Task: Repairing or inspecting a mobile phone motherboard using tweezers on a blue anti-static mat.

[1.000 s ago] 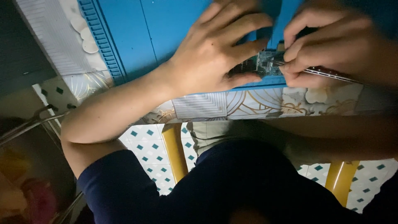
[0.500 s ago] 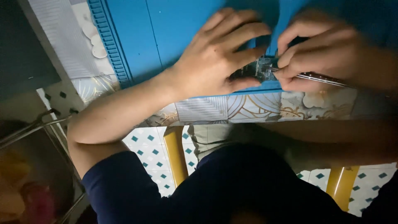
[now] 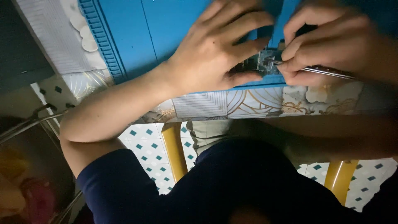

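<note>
Head view: the left hand lies flat-curled on the blue work mat, thumb and fingers pressed around a small circuit board and pinning it to the mat. The right hand pinches a slim metal tool between thumb and forefinger, shaft pointing right, tip touching the right side of the board. The board sits at the near edge of the mat, between the two hands and largely hidden by the fingers.

Step in hand, as judged: fine work on the board with the tool tip, the board being steadied. The next move calls for a small, controlled tip motion while the left hand maintains pressure.

Clearances: the mat's near edge lies just beside the board; beyond it runs a strip of patterned tablecloth, then the table edge. The mat is unoccupied to the far left, up to its ribbed border
</note>
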